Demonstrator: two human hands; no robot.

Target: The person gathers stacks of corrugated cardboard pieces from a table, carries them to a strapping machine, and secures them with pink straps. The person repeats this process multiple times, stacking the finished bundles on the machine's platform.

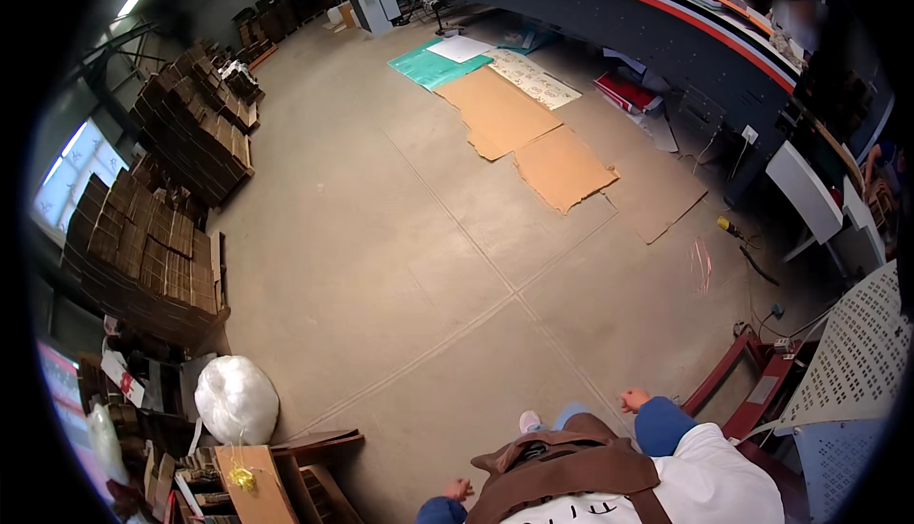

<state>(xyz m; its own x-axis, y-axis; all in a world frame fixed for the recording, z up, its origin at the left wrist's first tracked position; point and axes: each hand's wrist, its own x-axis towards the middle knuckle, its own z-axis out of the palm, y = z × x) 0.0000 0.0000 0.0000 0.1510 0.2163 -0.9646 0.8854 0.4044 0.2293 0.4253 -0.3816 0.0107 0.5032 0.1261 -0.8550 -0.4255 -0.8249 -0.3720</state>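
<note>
My left hand hangs low beside the brown apron, its fingers loosely apart and nothing visible in it. On the other side, my right hand is held out in front of the body with the fingers curled in, and no object shows in it. Blue sleeves cover both forearms. Neither hand touches anything around it. A shoe shows on the concrete floor just ahead of the apron. The dark red metal frame is the thing nearest my right hand.
Cardboard stacks line the left side. A white plastic-wrapped bundle stands near wooden boards at lower left. Flat cardboard sheets and a green sheet lie ahead, beside a long dark machine. A perforated panel is at right.
</note>
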